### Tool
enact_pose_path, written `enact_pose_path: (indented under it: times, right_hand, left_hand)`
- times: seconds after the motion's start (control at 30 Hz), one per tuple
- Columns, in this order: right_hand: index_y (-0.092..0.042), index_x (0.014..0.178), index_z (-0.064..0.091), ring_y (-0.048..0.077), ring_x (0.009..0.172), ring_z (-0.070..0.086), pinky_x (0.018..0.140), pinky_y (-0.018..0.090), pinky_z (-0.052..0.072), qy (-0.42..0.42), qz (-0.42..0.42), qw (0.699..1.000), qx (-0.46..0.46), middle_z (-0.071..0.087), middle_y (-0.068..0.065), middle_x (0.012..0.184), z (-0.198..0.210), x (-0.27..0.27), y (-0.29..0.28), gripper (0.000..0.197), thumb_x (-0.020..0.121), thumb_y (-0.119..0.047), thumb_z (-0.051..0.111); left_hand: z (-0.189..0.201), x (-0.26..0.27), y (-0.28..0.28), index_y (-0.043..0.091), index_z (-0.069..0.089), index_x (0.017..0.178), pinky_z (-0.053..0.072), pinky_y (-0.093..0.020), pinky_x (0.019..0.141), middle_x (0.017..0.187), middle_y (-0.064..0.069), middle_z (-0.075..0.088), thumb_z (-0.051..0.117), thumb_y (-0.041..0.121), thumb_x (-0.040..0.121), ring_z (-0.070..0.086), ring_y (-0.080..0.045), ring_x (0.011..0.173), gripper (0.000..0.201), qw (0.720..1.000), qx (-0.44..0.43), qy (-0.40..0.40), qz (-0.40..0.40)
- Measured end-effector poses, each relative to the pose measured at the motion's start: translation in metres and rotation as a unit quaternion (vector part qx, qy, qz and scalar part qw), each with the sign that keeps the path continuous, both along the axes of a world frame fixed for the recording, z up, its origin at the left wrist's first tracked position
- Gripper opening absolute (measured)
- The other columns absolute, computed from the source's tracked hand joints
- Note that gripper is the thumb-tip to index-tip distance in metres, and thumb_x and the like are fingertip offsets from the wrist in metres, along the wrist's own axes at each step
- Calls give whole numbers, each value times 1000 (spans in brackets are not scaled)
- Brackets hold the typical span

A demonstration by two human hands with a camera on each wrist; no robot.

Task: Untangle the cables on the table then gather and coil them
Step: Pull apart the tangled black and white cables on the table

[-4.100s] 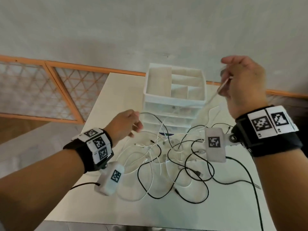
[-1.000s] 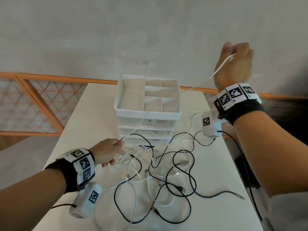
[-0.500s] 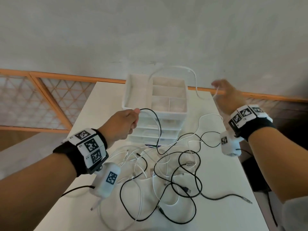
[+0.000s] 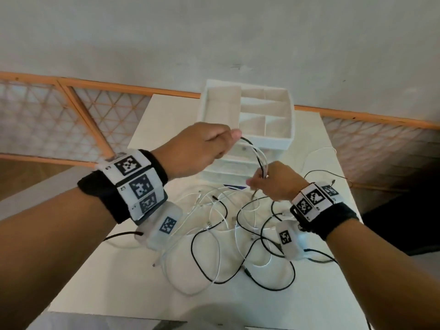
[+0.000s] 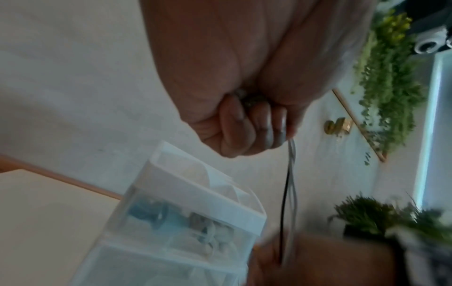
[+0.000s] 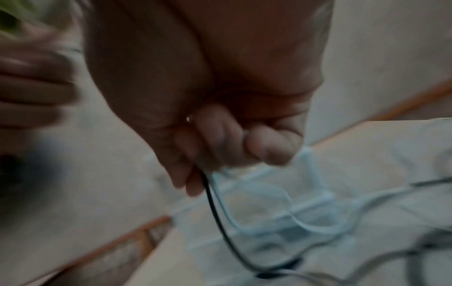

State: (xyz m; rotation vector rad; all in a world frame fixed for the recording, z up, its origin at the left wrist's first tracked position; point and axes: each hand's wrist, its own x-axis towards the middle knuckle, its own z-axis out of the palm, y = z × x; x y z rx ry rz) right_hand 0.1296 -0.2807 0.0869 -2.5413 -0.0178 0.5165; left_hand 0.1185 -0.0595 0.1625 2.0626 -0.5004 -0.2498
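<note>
Snag risk: strands held aloft, tangle undone

We find the left hand (image 4: 202, 148) and right hand (image 4: 273, 182) each with fingers curled round a short arc of white and black cables (image 4: 256, 154), raised just in front of the drawer organizer (image 4: 247, 115). The remaining cable tangle (image 4: 238, 236) lies on the table (image 4: 316, 294) nearer us than the organizer. In our judgement, pulling now could tighten crossings or drag the tangle off the table.

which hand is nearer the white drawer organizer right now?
Left. The left hand is raised right at the white drawer organizer's front rim, gripping the cable bundle. The right hand holds the bundle lower, before the drawers.
</note>
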Motion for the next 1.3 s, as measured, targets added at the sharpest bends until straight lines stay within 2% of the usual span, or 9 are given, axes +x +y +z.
enact_pose_path:
  times: [0.07, 0.17, 0.33, 0.47, 0.73, 0.9, 1.07, 1.17, 1.3]
  right_hand:
    - [-14, 81, 72, 13, 50, 62, 57, 26, 53, 48, -101, 993, -20, 71, 0, 65, -20, 10, -35, 18, 92, -29, 66]
    - [-28, 89, 73, 24, 82, 74, 78, 36, 59, -134, -266, 955, 9, 77, -3, 91, -37, 12, -73, 17, 85, -14, 64]
    - [-33, 154, 24, 29, 112, 64, 104, 36, 42, -78, -164, 983, -1, 58, -8, 133, -72, -26, -41, 81, 89, -20, 71]
    - [-18, 112, 65, 25, 101, 65, 80, 27, 43, -83, -108, 988, -66, 68, 3, 107, -117, -74, -1, 25, 89, -28, 66]
    - [-19, 88, 68, 22, 84, 65, 70, 27, 48, 33, -36, 979, -200, 66, 0, 93, -144, -93, 54, 20, 80, -35, 59]
    - [-22, 81, 58, 13, 68, 60, 61, 21, 42, -97, -97, 991, 3, 65, -4, 74, -72, -58, 51, 14, 93, -28, 56]
    - [-16, 85, 69, 3, 48, 42, 49, 15, 36, -237, -89, 933, 256, 54, -5, 62, 34, -43, 46, 13, 94, -11, 62]
    - [-17, 85, 71, -1, 52, 51, 55, 9, 39, -175, 26, 960, 219, 62, -10, 67, 51, -51, 65, 13, 93, -10, 64]
    - [-15, 83, 72, -3, 66, 62, 65, 11, 44, -189, 55, 962, 191, 68, -16, 71, 42, -51, 87, 12, 91, -8, 65]
  left_hand:
    - [-2, -5, 24, 5, 41, 72, 32, -13, 49, 67, -2, 37, 44, 43, 101, 31, -9, 53, 48, 999, -14, 34, 14]
    - [-29, -15, 56, 10, 48, 72, 39, -22, 61, 68, 4, 49, 41, 42, 102, 42, -11, 60, 44, 977, 199, 67, -45]
    - [-97, -35, 70, 7, 57, 85, 48, -37, 87, 102, -15, 69, 35, 28, 105, 62, -33, 95, 36, 906, 398, 145, -23]
    - [-116, -40, 68, 6, 53, 96, 52, -33, 59, 79, -9, 60, 32, 33, 106, 63, -30, 69, 36, 931, 282, 206, 105]
    - [-103, -37, 52, 13, 37, 64, 29, -26, 45, 52, 2, 32, 60, 40, 94, 32, -18, 43, 46, 968, 62, 170, 175]
    - [-98, -35, 53, 9, 52, 69, 42, -33, 63, 52, -3, 48, 51, 34, 100, 50, -22, 54, 40, 952, -29, 208, 224]
    - [-80, -28, 54, 15, 49, 75, 44, -36, 77, 72, -5, 69, 46, 23, 102, 63, -21, 76, 28, 914, -131, 287, 254]
    - [-61, -28, 49, 17, 49, 82, 47, -42, 84, 100, -12, 76, 42, 22, 104, 66, -28, 95, 24, 900, -216, 318, 205]
    - [-49, -34, 37, 17, 52, 88, 49, -45, 85, 89, -9, 70, 41, 28, 105, 70, -30, 100, 23, 932, -187, 295, 102]
